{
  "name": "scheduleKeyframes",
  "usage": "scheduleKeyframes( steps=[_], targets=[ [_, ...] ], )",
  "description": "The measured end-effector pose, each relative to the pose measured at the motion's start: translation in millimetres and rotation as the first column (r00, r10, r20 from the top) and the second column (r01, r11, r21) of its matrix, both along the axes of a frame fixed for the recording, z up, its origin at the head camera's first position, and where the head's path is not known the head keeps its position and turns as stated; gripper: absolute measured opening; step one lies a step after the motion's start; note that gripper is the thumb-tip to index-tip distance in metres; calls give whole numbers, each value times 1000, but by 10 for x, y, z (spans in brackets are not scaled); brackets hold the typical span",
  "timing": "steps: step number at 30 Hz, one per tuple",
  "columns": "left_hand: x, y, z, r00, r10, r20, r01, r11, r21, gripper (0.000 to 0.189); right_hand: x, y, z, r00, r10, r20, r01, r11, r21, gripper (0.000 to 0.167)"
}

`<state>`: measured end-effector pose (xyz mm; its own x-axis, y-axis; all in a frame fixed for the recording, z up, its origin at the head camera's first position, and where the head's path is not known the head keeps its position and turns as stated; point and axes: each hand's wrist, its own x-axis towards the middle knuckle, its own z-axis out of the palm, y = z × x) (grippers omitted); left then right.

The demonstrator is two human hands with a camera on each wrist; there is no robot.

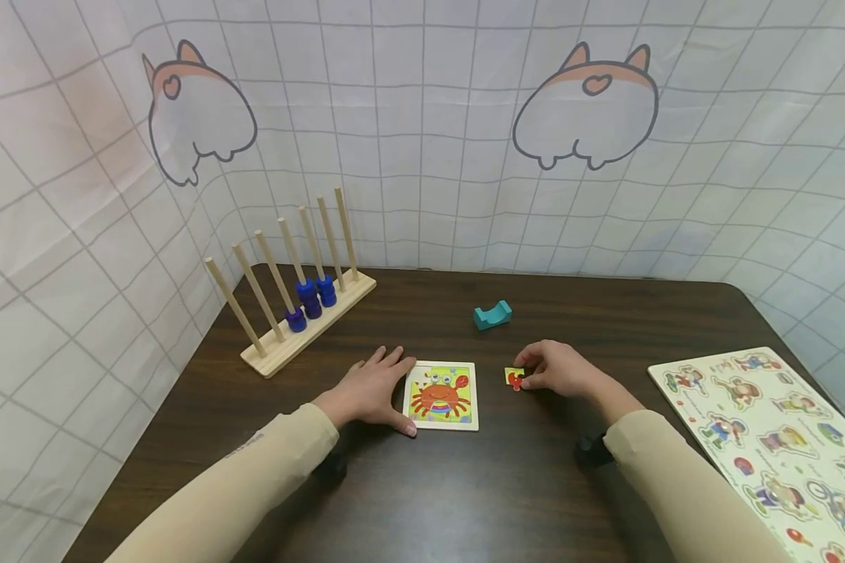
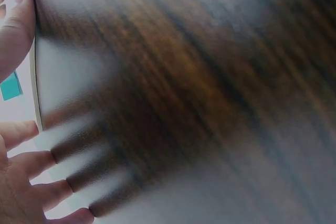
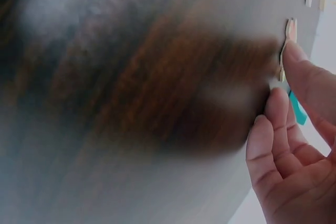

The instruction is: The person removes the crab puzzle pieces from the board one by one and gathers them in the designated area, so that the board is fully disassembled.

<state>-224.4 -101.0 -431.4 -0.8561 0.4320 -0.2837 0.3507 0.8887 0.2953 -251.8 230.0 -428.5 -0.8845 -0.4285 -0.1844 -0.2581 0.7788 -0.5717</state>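
Observation:
A square crab jigsaw puzzle [image 1: 442, 395] in a pale wooden frame lies on the dark table. My left hand [image 1: 375, 392] rests at its left side with fingers spread, thumb at the lower left corner and index finger at the upper left. In the left wrist view, the frame's edge [image 2: 36, 87] runs between thumb and index finger. Right of the puzzle, my right hand [image 1: 555, 369] pinches a small yellow and red puzzle piece [image 1: 513, 377] between thumb and fingers. The right wrist view shows the piece [image 3: 290, 31] nearly edge-on beside the thumb.
A teal curved block [image 1: 493, 315] sits behind the puzzle. At the back left stands a wooden peg rack [image 1: 308, 324] with several upright pegs and blue rings [image 1: 308, 299]. A large picture board [image 1: 767, 438] lies along the right side. White grid-patterned cloth [image 1: 451, 156] hangs behind the table.

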Motion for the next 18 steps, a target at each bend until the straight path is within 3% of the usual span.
scheduleKeyframes(
  steps=[7, 18],
  targets=[
    [-3, -8, 3, 1000, -2, 2, 2, 1000, -2, 113, 9, -43, 9, 999, 8, -37, -7, 1000, 20, 20],
    [3, -13, 12, 1000, -7, 0, 7, 1000, -2, 112, 18, -42, 37, 999, 21, -27, -21, 1000, 15, 20]
  ],
)
